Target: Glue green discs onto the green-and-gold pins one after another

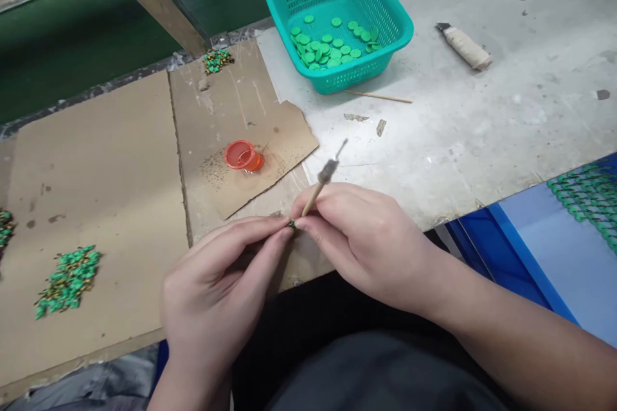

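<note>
The person's left hand [212, 276] and right hand [366, 244] meet over the near edge of the cardboard, fingers curled inward, neither hand spread. The left thumb and forefinger are pressed together on a small green piece [292, 225], which sits at the fingertips between the two hands. The right hand's fingers pinch a slim wooden stick tool [315, 189] with a grey metal collar and a thin tip, angled up toward the far right. Its lower end reaches the green piece, but the exact contact is hidden by the fingers.

Just far of the hands, on a torn brown cardboard sheet [274, 141], a small orange-red plastic cup [243, 157] lies tilted among scattered dark grains. On a larger brown cardboard sheet [96, 173] to the left lies a heap of green and gold beads [67, 279]. At the far end, a teal perforated plastic basket [337, 80] holds flat round green discs [322, 45], with a thin wooden stick [380, 97] just beside it. A cream-wrapped cylinder [465, 46] lies on the grey concrete worktop [482, 128] to the right. At near right, a blue tray [525, 257] carries rows of linked green pieces [585, 202].
</note>
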A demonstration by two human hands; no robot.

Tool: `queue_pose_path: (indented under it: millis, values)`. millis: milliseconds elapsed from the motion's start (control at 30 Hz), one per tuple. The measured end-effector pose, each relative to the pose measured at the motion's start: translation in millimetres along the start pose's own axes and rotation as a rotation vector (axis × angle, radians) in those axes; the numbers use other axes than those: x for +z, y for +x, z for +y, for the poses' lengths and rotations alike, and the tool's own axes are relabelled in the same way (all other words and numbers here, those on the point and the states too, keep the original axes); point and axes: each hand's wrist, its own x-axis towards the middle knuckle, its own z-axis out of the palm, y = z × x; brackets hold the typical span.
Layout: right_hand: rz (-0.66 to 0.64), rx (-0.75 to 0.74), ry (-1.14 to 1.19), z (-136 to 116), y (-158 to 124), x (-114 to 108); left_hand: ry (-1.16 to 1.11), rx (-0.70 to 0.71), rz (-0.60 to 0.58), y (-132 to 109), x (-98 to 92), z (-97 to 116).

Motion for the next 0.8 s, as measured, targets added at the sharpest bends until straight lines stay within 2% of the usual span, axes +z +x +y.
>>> queue_pose_path:
  millis: [800]
  values:
    - [-0.014,0.038,0.008,-0.2,3.8,4.0,-0.014,-0.019,-0.005,0.9,0.8,1.4]
